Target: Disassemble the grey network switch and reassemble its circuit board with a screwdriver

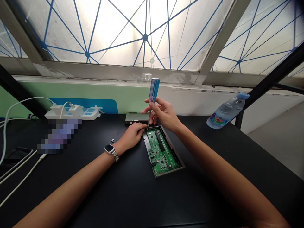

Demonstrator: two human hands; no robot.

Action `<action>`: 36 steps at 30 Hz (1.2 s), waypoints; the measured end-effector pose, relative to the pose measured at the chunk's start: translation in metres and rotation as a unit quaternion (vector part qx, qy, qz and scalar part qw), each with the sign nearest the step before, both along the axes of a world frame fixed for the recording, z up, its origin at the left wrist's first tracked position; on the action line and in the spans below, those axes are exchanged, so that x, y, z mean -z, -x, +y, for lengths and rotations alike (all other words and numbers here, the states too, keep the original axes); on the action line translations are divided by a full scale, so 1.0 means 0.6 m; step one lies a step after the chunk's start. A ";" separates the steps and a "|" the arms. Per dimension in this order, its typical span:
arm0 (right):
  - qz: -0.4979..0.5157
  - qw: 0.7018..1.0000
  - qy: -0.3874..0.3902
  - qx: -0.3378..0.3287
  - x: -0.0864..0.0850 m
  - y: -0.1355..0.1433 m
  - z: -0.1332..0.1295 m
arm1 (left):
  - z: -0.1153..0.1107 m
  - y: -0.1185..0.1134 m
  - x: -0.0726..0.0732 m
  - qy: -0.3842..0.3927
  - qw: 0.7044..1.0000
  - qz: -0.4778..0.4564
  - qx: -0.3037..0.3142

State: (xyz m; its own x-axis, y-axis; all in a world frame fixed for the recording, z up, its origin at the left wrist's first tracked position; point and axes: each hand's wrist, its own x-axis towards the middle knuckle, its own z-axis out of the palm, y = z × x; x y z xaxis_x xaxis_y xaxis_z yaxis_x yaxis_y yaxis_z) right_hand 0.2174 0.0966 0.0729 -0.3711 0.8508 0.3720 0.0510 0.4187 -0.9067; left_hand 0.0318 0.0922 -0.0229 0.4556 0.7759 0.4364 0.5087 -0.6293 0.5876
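In my right hand a screwdriver with a clear blue handle stands almost upright. My thumb and fingers are closed around the lower handle and upper shaft. Its tip reaches down to the far left corner of a shallow metal case. Inside this case lies a green circuit board with black chips and connectors. My left hand, wearing a watch, grips that same corner with its fingertips, close to the screwdriver tip. What lies right under the tip is hidden. Small metal screws lie left of my left hand.
Behind the case sits a flat grey box. A white power strip with plugs and cables lies at the back left, near a blurred object and a phone. A water bottle leans at the right against a black bar.
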 end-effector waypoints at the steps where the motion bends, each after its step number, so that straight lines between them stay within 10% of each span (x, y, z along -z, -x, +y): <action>1: 0.005 1.000 -0.002 0.012 0.001 0.001 0.000 | 0.000 0.000 0.000 0.000 1.000 0.001 0.000; 20: 0.043 0.997 -0.019 0.068 0.013 0.010 -0.003 | -0.002 -0.001 -0.003 0.007 1.000 0.009 0.004; 36: 0.006 1.000 0.009 -0.012 0.003 0.002 -0.005 | 0.002 -0.001 0.003 0.007 1.000 0.006 0.005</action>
State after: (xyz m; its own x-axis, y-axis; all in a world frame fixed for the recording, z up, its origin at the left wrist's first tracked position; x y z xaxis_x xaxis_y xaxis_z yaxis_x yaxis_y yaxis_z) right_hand 0.2163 0.0934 0.0709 -0.3875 0.8480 0.3615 0.0298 0.4034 -0.9145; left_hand 0.0323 0.0931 -0.0247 0.4680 0.7771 0.4209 0.5095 -0.6264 0.5900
